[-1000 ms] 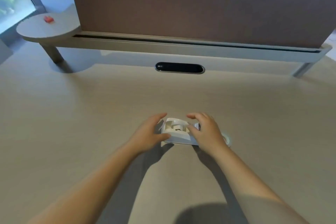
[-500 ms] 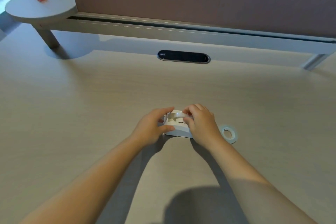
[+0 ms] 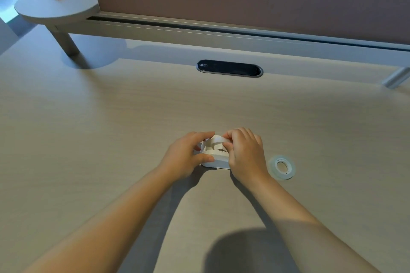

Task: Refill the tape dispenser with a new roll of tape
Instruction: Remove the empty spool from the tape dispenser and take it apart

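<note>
The white tape dispenser (image 3: pixel 214 153) stands on the light wooden desk (image 3: pixel 111 128), and both hands are on it. The left hand (image 3: pixel 184 157) closes around its left end, the thumb on the near side and the fingers on the far side. The right hand (image 3: pixel 244 153) covers its right end, fingertips curled on the top of the body; whether they pinch something there, I cannot tell. The new tape roll (image 3: pixel 282 166) lies flat on the desk just to the right of the right hand, not touching it. So the right hand is the nearer one, and I think it should reach sideways to the right for the roll.
</note>
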`<control>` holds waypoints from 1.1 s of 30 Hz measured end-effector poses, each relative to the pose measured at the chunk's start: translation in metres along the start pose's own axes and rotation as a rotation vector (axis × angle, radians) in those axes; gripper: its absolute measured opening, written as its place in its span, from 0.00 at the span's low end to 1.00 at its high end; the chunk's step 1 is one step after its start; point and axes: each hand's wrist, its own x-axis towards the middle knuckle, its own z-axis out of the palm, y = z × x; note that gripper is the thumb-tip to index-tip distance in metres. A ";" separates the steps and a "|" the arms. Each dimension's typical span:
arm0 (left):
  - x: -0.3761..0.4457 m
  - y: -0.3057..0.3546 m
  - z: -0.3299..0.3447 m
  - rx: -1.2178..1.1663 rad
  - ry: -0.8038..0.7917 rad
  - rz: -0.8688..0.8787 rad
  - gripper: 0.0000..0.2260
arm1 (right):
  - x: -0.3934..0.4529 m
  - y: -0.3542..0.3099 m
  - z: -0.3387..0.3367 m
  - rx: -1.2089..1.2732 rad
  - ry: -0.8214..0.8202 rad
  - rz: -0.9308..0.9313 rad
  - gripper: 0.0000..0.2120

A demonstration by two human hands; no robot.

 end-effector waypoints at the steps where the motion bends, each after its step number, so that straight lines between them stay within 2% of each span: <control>1: 0.000 0.000 0.000 0.004 0.003 0.002 0.25 | 0.001 -0.001 0.000 0.017 -0.001 0.004 0.22; 3: -0.001 0.001 -0.001 0.004 0.008 0.000 0.25 | 0.003 -0.001 -0.002 0.052 -0.007 0.016 0.21; 9: -0.002 0.006 -0.005 0.015 -0.021 0.009 0.24 | 0.009 0.004 -0.012 0.403 -0.010 0.151 0.05; 13: -0.005 0.020 -0.010 -0.047 0.092 0.091 0.21 | 0.006 -0.002 -0.028 0.566 0.046 0.134 0.04; 17: -0.019 0.039 -0.002 -0.306 0.065 0.173 0.05 | -0.010 -0.009 -0.036 0.765 0.072 0.102 0.08; 21: -0.036 0.033 0.013 -0.443 0.090 0.224 0.04 | -0.038 -0.009 -0.031 0.885 0.047 0.089 0.08; 26: -0.074 0.017 0.031 -0.551 0.041 0.276 0.04 | -0.086 -0.015 -0.022 0.924 0.002 0.038 0.06; 33: -0.105 0.016 0.047 -0.552 0.070 0.318 0.04 | -0.123 -0.023 -0.015 0.764 0.130 0.026 0.02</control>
